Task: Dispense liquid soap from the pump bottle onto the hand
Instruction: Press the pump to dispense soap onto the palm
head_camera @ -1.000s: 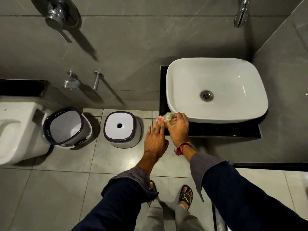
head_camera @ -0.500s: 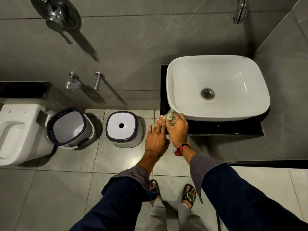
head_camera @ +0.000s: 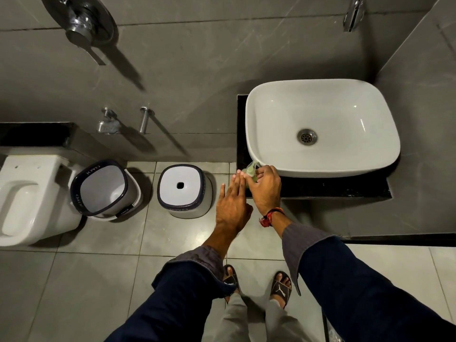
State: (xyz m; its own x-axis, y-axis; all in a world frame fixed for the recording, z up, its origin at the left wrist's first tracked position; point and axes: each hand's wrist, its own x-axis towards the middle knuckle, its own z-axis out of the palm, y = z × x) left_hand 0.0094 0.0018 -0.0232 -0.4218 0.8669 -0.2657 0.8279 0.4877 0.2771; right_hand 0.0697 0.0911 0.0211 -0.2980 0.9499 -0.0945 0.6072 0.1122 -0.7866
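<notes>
- the pump bottle [head_camera: 251,172] is small and green. it stands on the dark bench [head_camera: 320,187], at the near left corner of the white sink [head_camera: 320,129].
- the right hand [head_camera: 265,187] is wrapped around the bottle, fingers curled on it. most of the bottle is hidden by that hand, so only the top shows.
- the left hand [head_camera: 230,201] is flat and open, fingers straight, holding nothing. its fingertips reach in just beside the bottle, back of the hand facing up.
- i cannot see the palm of the left hand, and i cannot tell if any soap has come out.
- to do this well, i think the open hand should turn palm up and cup a little, right under the tip of the pump.
- the right hand should press the top straight down, slow and soft, so the soap does not squirt past onto the floor [head_camera: 98,280].
- the bottle looks light and sits near the bench edge, so it may tip if pushed sideways. holding it steady while pressing would help.
- one press is likely enough.
</notes>
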